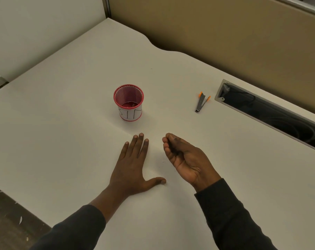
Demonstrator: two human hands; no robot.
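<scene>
From the head camera, the left hand (pixel 133 165) is seen laid flat on a white table (pixel 62 123), fingers straight and released. The right hand (pixel 186 159) is held on edge beside it, fingers loosely curled and relaxed. A red mesh cup (pixel 128 102) is stood upright beyond the fingertips, with bare table between. A grey stapler (pixel 201 103) and a cable slot (pixel 261 114) are seen further right.

Dark charcoal long sleeves (pixel 230 217), plain cuffs, bare left hand (pixel 133 166), bare right hand (pixel 184 159)
</scene>
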